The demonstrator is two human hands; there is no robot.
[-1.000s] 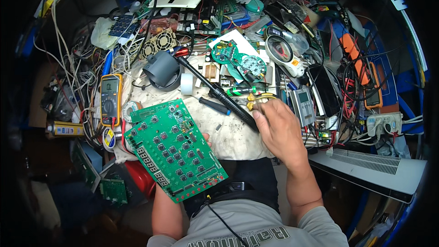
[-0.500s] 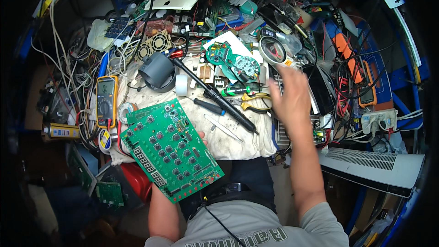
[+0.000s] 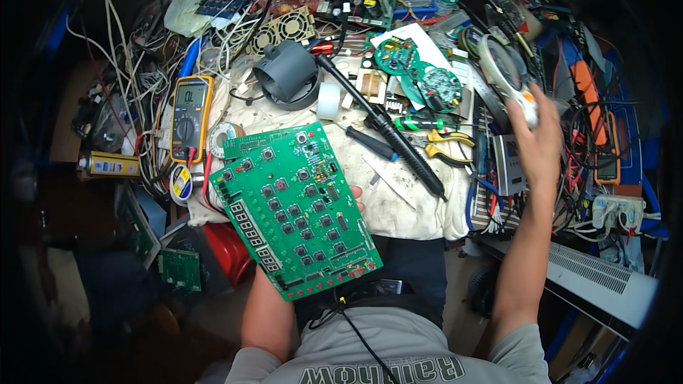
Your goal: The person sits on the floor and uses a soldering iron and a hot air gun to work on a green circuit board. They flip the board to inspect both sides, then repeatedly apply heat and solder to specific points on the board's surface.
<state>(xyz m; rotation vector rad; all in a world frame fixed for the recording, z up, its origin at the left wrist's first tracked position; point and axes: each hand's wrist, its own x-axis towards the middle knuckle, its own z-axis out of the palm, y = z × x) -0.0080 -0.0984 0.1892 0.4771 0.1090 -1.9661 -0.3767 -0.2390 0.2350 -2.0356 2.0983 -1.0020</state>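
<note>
A green circuit board (image 3: pixel 299 213) with rows of push buttons and a strip of digit displays lies tilted across my left hand (image 3: pixel 358 198). Only some fingertips show past the board's right edge; the rest of that hand is behind it. At the right side of the bench, my right hand (image 3: pixel 535 135) is wrapped round the handle of a white magnifying glass (image 3: pixel 509 80) with an orange button. Between the hands lie a long black tube-shaped tool (image 3: pixel 391 131), a dark screwdriver (image 3: pixel 371 144), silver tweezers (image 3: pixel 388 181) and yellow-and-black pliers (image 3: pixel 449 146).
A yellow multimeter (image 3: pixel 191 117) stands left of the board, near a solder spool (image 3: pixel 225 141). Grey pipe pieces (image 3: pixel 286 75), a white roll (image 3: pixel 329 102) and round green circuit boards (image 3: pixel 430 87) sit farther back. Tangled cables and electronic parts crowd both sides. A power strip (image 3: pixel 617 215) is at right.
My right hand, empty and blurred before, has reached right and taken hold of the magnifying glass, which is now lifted. The view has shifted; my left hand still holds the circuit board.
</note>
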